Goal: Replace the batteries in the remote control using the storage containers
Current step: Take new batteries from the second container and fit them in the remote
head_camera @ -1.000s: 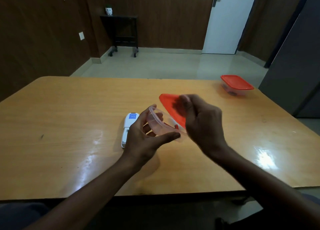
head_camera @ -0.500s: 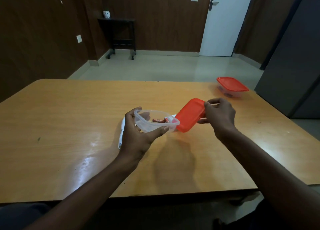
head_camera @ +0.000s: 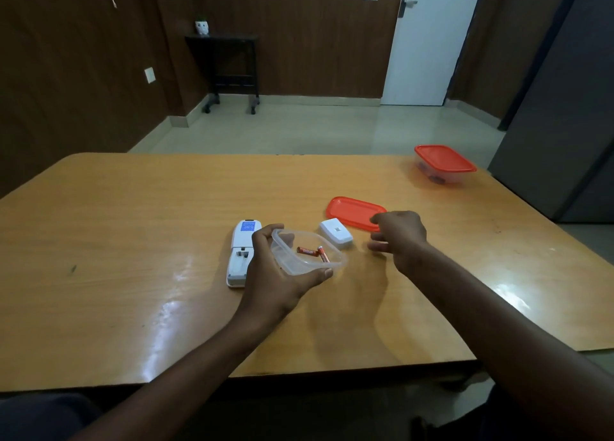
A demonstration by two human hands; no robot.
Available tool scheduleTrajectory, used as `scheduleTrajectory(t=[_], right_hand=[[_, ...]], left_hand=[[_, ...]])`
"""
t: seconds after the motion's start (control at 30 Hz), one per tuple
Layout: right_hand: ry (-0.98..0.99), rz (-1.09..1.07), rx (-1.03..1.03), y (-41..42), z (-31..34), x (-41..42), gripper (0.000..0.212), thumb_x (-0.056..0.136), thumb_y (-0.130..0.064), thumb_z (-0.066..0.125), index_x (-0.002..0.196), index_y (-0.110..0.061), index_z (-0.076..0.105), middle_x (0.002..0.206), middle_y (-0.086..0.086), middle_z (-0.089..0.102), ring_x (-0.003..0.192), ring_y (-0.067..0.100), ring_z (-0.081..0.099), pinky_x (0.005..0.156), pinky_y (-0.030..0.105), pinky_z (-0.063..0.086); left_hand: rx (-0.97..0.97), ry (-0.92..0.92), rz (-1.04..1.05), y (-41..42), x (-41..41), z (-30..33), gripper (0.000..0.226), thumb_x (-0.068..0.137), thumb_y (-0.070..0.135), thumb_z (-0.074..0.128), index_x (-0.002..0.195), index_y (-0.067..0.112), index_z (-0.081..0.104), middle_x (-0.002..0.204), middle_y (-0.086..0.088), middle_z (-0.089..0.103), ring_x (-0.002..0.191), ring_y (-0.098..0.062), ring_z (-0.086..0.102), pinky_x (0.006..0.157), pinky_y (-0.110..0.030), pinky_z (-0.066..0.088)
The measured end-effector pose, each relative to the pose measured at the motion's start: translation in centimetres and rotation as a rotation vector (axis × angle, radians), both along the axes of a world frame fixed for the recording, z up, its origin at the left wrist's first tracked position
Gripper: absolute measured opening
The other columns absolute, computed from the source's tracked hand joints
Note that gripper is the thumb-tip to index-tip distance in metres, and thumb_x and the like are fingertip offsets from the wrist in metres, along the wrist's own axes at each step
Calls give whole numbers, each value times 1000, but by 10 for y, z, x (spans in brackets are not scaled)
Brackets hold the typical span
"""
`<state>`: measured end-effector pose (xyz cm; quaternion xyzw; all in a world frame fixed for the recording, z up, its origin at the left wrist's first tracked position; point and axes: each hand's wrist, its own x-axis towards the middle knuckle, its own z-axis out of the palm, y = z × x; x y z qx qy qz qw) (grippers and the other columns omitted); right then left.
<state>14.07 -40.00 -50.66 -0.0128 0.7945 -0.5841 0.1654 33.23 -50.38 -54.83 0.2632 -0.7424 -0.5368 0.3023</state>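
My left hand [head_camera: 279, 281] grips a clear plastic container [head_camera: 307, 261] just above the table; two red batteries [head_camera: 312, 252] lie inside it. Left of it lies the white remote [head_camera: 242, 253] face down, its battery bay uncovered. The white battery cover [head_camera: 336, 233] rests on the table to the right of the container. The red lid [head_camera: 352, 211] lies flat behind the cover. My right hand [head_camera: 400, 234] hovers beside the lid's near right edge, fingers loosely apart, holding nothing.
A second clear container with a red lid [head_camera: 443, 163] stands closed at the far right of the wooden table [head_camera: 133, 241]. A grey cabinet [head_camera: 571, 108] stands right of the table. A black side table [head_camera: 229, 65] is against the far wall.
My right hand carried the red lid away from the container, laid it flat on the table and let go. The left hand lowered the container; the battery cover has come into view.
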Motion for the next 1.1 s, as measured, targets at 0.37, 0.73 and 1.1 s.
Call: scheduleTrajectory(t=[0.37,0.73,1.1], right_hand=[[822,639,640,9,-4,36,18,88,-24,73,102,-16,81,103,2,78,95,20,69,72,29,47],[957,735,915,16,-10,13,21,87,-30,75,96,-12,80,110,10,63,109,29,52,82,43,57],[1127,686,693,13,4,40,22,87,-38,73,88,-17,80,100,4,64,102,25,50,73,38,50]], left_hand=[[-166,-342,-127,27,-4,-5,120,57,53,91,152,39,19,151,8,44,133,-12,44,94,-22,35],[-296,-380,-199,39,-1,-4,86,72,49,84,148,36,44,137,10,62,126,-7,54,94,-18,36],[-307,-313,-91,8,10,13,54,81,27,81,131,30,61,127,10,66,118,-6,58,99,-27,50]])
